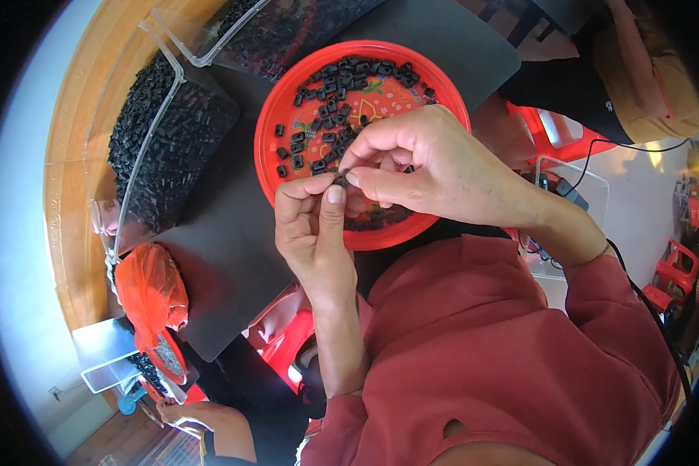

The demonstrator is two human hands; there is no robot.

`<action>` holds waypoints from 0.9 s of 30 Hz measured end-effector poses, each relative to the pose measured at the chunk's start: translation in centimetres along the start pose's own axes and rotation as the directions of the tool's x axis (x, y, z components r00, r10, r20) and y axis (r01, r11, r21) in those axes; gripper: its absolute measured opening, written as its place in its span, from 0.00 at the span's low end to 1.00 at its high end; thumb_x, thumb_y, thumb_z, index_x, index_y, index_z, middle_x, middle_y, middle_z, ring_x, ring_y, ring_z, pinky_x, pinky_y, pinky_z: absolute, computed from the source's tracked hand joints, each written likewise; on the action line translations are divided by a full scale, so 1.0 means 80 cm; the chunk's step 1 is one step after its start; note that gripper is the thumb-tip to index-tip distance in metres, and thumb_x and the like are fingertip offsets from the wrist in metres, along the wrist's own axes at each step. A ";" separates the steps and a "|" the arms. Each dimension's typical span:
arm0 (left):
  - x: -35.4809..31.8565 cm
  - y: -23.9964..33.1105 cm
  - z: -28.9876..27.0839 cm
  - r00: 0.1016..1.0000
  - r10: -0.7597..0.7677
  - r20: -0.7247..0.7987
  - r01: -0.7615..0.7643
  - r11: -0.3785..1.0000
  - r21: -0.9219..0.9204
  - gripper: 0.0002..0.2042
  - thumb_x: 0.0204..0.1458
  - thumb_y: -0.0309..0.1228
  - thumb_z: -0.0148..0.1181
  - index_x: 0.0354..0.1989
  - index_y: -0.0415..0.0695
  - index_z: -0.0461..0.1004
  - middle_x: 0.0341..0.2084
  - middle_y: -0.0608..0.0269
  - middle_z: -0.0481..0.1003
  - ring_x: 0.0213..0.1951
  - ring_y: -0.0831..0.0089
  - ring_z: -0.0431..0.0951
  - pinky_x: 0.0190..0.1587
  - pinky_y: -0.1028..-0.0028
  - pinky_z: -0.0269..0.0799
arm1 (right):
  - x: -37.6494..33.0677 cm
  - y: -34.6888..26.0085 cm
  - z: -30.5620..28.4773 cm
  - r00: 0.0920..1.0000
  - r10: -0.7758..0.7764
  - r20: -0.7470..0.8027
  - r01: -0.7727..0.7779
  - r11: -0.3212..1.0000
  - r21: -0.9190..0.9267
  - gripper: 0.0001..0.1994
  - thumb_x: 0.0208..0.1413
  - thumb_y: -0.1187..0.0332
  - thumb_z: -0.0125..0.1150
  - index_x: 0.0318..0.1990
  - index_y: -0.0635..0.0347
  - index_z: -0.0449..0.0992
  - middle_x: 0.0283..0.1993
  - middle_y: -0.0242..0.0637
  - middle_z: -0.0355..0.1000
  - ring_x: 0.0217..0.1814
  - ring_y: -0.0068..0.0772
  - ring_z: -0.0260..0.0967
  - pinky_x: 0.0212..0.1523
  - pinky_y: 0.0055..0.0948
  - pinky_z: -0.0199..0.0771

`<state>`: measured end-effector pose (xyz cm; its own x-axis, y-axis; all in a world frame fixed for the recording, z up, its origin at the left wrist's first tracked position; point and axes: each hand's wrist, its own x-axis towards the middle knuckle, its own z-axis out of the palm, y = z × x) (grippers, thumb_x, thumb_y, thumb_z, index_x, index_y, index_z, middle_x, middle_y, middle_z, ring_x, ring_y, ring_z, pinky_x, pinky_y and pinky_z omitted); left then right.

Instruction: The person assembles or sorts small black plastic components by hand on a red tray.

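Over a round red tray (268, 93) with a printed floral bottom, my two hands meet fingertip to fingertip. Thumb and forefinger of my left hand (316, 233) pinch a small black plastic part (340, 179), mostly covered by the fingers. From the other side my right hand (419, 167) pinches at the same part with thumb and forefinger. Whether a second small piece is between them cannot be made out. Loose black parts (330, 101), small blocks with a hole, lie scattered on the tray, several of them partly behind my hands.
On the dark table (225, 272), a clear bin (163, 147) heaped with black parts stands left of the tray, and another clear bin (287, 39) is behind it. A red plastic bag (151, 287) lies near the left edge. Co-workers sit at upper right (637, 78) and lower left (217, 435).
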<state>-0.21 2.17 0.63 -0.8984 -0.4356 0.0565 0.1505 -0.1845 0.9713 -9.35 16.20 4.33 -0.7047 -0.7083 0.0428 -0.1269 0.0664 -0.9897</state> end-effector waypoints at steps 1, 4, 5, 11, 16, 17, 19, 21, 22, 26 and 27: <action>0.000 -0.001 -0.001 1.000 -0.003 0.000 0.003 1.000 0.000 0.04 0.56 0.22 0.55 0.39 0.39 0.69 0.30 0.61 0.75 0.29 0.79 0.72 0.34 0.80 0.69 | 0.000 0.000 0.000 1.000 0.012 0.010 -0.012 1.000 -0.011 0.06 0.56 0.74 0.58 0.37 0.70 0.75 0.28 0.32 0.73 0.27 0.16 0.71 0.29 0.17 0.71; -0.001 -0.001 -0.003 1.000 0.023 -0.002 -0.023 1.000 0.005 0.04 0.55 0.20 0.55 0.38 0.38 0.69 0.30 0.61 0.74 0.27 0.78 0.73 0.33 0.79 0.71 | 0.006 0.007 0.001 0.999 0.047 0.005 -0.047 0.992 0.118 0.10 0.51 0.68 0.61 0.32 0.70 0.78 0.25 0.40 0.76 0.26 0.23 0.74 0.28 0.21 0.73; -0.001 -0.001 -0.003 0.999 0.039 0.004 -0.039 0.999 0.012 0.04 0.55 0.19 0.56 0.37 0.38 0.69 0.29 0.61 0.74 0.27 0.78 0.73 0.33 0.79 0.71 | 0.008 0.012 -0.002 0.999 0.049 0.004 -0.049 0.992 0.119 0.10 0.51 0.68 0.61 0.32 0.70 0.78 0.25 0.40 0.76 0.26 0.23 0.74 0.28 0.21 0.73; 0.001 0.001 -0.003 0.996 -0.024 0.086 0.030 0.997 -0.071 0.03 0.55 0.20 0.56 0.37 0.38 0.70 0.30 0.59 0.75 0.27 0.78 0.72 0.32 0.80 0.69 | 0.011 0.019 -0.016 0.955 0.181 0.235 -0.264 0.879 0.397 0.09 0.54 0.67 0.61 0.31 0.65 0.78 0.25 0.32 0.74 0.22 0.19 0.70 0.27 0.17 0.70; -0.005 0.000 0.001 0.991 0.122 0.057 -0.129 0.980 0.150 0.03 0.55 0.19 0.54 0.36 0.38 0.69 0.31 0.58 0.74 0.26 0.79 0.70 0.31 0.80 0.68 | 0.006 0.007 -0.012 0.979 0.107 0.174 -0.133 0.980 0.146 0.06 0.54 0.73 0.59 0.32 0.68 0.76 0.26 0.33 0.74 0.24 0.17 0.71 0.26 0.15 0.69; -0.005 -0.002 0.002 0.979 0.191 0.067 -0.201 0.949 0.241 0.04 0.54 0.17 0.54 0.36 0.37 0.69 0.31 0.58 0.73 0.26 0.79 0.70 0.31 0.80 0.68 | 0.005 0.008 -0.012 0.979 0.107 0.171 -0.132 0.980 0.145 0.06 0.54 0.73 0.59 0.32 0.68 0.76 0.26 0.33 0.74 0.24 0.17 0.71 0.26 0.15 0.69; -0.005 -0.003 0.002 0.962 0.261 0.082 -0.274 0.903 0.330 0.04 0.54 0.16 0.54 0.36 0.37 0.69 0.31 0.58 0.73 0.26 0.79 0.70 0.30 0.80 0.68 | 0.004 0.009 -0.010 0.987 0.090 0.133 -0.111 0.981 0.157 0.04 0.53 0.76 0.58 0.32 0.69 0.75 0.25 0.33 0.74 0.23 0.17 0.71 0.25 0.15 0.70; -0.003 -0.005 0.000 0.971 0.211 0.111 -0.235 0.924 0.301 0.05 0.53 0.15 0.54 0.35 0.37 0.69 0.32 0.58 0.73 0.26 0.79 0.70 0.31 0.80 0.69 | 0.002 0.008 -0.010 0.987 0.083 0.135 -0.102 0.985 0.139 0.04 0.53 0.75 0.59 0.32 0.69 0.75 0.25 0.33 0.74 0.23 0.17 0.71 0.25 0.15 0.70; -0.002 -0.004 -0.001 0.971 0.212 0.113 -0.237 0.924 0.301 0.05 0.53 0.15 0.54 0.35 0.37 0.69 0.32 0.58 0.73 0.26 0.79 0.70 0.31 0.80 0.69 | 0.001 0.008 -0.011 0.987 0.078 0.138 -0.095 0.988 0.122 0.05 0.53 0.75 0.59 0.33 0.69 0.76 0.26 0.33 0.74 0.23 0.17 0.71 0.25 0.15 0.70; -0.004 0.002 -0.007 0.958 0.177 0.228 -0.231 0.943 0.239 0.05 0.52 0.14 0.56 0.34 0.37 0.70 0.31 0.58 0.74 0.26 0.80 0.71 0.31 0.80 0.70 | 0.002 0.012 -0.033 0.947 0.197 0.253 -0.236 0.963 0.133 0.06 0.52 0.74 0.62 0.34 0.69 0.78 0.26 0.33 0.74 0.23 0.18 0.71 0.24 0.15 0.69; -0.005 0.007 -0.008 0.945 0.169 0.281 -0.243 0.937 0.252 0.05 0.51 0.14 0.57 0.33 0.37 0.70 0.30 0.58 0.74 0.26 0.80 0.71 0.30 0.80 0.70 | 0.002 0.015 -0.037 0.930 0.195 0.313 -0.266 0.943 0.201 0.07 0.52 0.73 0.63 0.35 0.69 0.78 0.26 0.33 0.74 0.22 0.18 0.71 0.24 0.15 0.69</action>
<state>0.47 1.68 1.01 -0.9391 -0.1955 0.2826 0.2549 0.1553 0.9544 -11.65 18.25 3.56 -0.4616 -0.8652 -0.1960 0.2079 0.1093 -0.9720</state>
